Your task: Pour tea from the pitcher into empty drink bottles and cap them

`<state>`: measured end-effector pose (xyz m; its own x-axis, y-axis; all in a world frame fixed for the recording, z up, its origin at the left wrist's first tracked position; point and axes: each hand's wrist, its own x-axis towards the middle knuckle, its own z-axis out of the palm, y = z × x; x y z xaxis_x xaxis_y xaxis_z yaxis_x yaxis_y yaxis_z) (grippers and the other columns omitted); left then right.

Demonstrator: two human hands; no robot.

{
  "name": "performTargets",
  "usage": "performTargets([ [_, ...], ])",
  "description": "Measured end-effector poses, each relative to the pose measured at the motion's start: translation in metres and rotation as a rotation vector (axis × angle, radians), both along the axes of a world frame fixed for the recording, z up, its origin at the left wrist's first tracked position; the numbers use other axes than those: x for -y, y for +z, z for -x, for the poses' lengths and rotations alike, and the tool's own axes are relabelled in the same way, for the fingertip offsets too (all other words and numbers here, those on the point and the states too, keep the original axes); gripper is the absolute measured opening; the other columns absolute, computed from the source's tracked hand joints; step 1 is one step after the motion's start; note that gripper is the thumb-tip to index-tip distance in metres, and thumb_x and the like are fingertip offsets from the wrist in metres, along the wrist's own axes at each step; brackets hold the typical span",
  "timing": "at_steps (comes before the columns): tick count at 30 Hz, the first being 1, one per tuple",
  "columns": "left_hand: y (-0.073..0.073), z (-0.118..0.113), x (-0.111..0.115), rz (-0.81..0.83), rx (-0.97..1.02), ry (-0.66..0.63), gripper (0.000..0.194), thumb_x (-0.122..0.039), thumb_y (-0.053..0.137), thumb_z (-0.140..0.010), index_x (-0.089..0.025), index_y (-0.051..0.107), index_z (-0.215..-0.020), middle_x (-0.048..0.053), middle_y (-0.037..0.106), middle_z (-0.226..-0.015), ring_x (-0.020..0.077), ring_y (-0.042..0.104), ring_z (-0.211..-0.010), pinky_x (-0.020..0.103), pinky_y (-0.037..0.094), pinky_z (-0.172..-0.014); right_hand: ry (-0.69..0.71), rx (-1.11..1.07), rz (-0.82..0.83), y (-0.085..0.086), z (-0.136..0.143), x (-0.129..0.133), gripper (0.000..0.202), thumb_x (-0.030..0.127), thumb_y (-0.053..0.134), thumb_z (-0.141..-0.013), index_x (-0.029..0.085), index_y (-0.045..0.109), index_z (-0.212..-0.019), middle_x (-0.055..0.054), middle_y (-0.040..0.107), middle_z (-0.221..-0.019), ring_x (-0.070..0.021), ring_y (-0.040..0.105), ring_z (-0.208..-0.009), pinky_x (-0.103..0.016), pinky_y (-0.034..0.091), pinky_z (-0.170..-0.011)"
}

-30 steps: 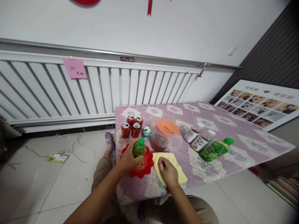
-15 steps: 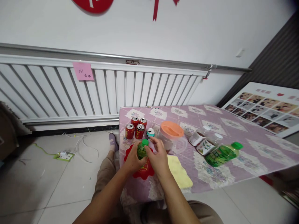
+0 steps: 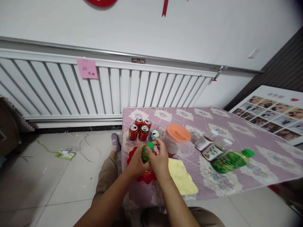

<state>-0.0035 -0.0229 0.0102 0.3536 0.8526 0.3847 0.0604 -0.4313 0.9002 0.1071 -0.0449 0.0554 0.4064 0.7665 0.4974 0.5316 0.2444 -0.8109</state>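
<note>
Above a red scalloped mat (image 3: pixel 147 179), a small green bottle (image 3: pixel 144 155) with a green cap is held in both hands, its top leaning slightly right. My left hand (image 3: pixel 136 163) is wrapped round the bottle's body. My right hand (image 3: pixel 161 160) closes on its right side, the thumb pressed against it just below the cap. Fingers and palms hide much of the bottle. Just beyond my right fingertips stands a teal can (image 3: pixel 154 136), with several opened red cans (image 3: pixel 133 133) to its left.
A clear pitcher with an orange lid (image 3: pixel 178 133) stands right of the cans. A yellow cloth (image 3: pixel 182 178) lies beside my right wrist. Two brown-drink bottles (image 3: pixel 213 152) and a large green tea bottle (image 3: pixel 229 162) lie further right. A radiator (image 3: pixel 111 90) runs behind the table.
The view has shifted slightly. The bottle's cap now tips more to the right, and my right thumb sits lower, against the bottle's side. Both hands keep hold of it.
</note>
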Motion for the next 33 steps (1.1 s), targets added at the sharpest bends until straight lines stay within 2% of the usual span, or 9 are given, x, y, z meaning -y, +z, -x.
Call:
performTargets([
  [5,0.001,0.0,-0.001,-0.014,-0.012,0.01,0.066,-0.013,0.068,-0.071,-0.02,0.044,-0.132,0.011,0.056,-0.128,0.0249,0.056,-0.119,0.043,0.045,-0.106,0.043,0.001,0.01,0.005,-0.001,0.0,0.034,0.029,0.066,-0.077,0.022,0.065,-0.11,-0.006,0.064,-0.102,-0.0213,0.062,-0.095,-0.039,0.051,-0.09],
  [11,-0.006,0.0,-0.003,-0.036,-0.028,0.01,0.067,-0.012,0.067,-0.071,-0.019,0.042,-0.133,0.012,0.054,-0.13,0.0262,0.054,-0.122,0.046,0.043,-0.108,0.096,-0.007,-0.004,0.008,-0.004,0.0,0.017,0.029,0.066,-0.078,0.023,0.071,-0.093,-0.006,0.066,-0.097,-0.0207,0.064,-0.094,-0.037,0.053,-0.087],
  [24,-0.007,0.001,-0.002,-0.043,-0.025,0.045,0.068,-0.011,0.067,-0.071,-0.02,0.042,-0.133,0.012,0.054,-0.132,0.0257,0.053,-0.124,0.045,0.043,-0.109,0.141,0.014,0.021,0.004,-0.008,0.003,0.026,0.031,0.064,-0.08,0.025,0.07,-0.105,-0.007,0.069,-0.105,-0.0217,0.064,-0.096,-0.04,0.052,-0.089],
  [29,-0.001,0.002,-0.001,0.007,-0.016,0.018,0.068,-0.011,0.067,-0.07,-0.021,0.042,-0.132,0.01,0.056,-0.128,0.0243,0.057,-0.119,0.043,0.046,-0.105,0.027,-0.097,0.073,0.001,-0.004,0.001,0.056,0.035,0.073,-0.072,0.022,0.059,-0.124,-0.007,0.068,-0.106,-0.0222,0.063,-0.091,-0.042,0.052,-0.086],
  [31,-0.001,0.001,-0.001,0.003,-0.01,0.019,0.068,-0.012,0.068,-0.069,-0.021,0.042,-0.132,0.01,0.056,-0.128,0.0241,0.057,-0.118,0.041,0.046,-0.105,-0.018,-0.095,0.084,0.001,-0.003,0.0,0.054,0.036,0.076,-0.067,0.021,0.062,-0.116,-0.006,0.066,-0.101,-0.0223,0.062,-0.089,-0.041,0.052,-0.084],
  [33,-0.003,0.001,-0.001,0.0,-0.003,0.017,0.067,-0.013,0.067,-0.07,-0.02,0.042,-0.132,0.01,0.055,-0.129,0.0243,0.056,-0.119,0.041,0.045,-0.106,-0.032,-0.058,0.077,0.003,-0.002,-0.001,0.038,0.037,0.076,-0.067,0.021,0.065,-0.099,-0.005,0.065,-0.094,-0.0215,0.061,-0.085,-0.039,0.052,-0.082],
])
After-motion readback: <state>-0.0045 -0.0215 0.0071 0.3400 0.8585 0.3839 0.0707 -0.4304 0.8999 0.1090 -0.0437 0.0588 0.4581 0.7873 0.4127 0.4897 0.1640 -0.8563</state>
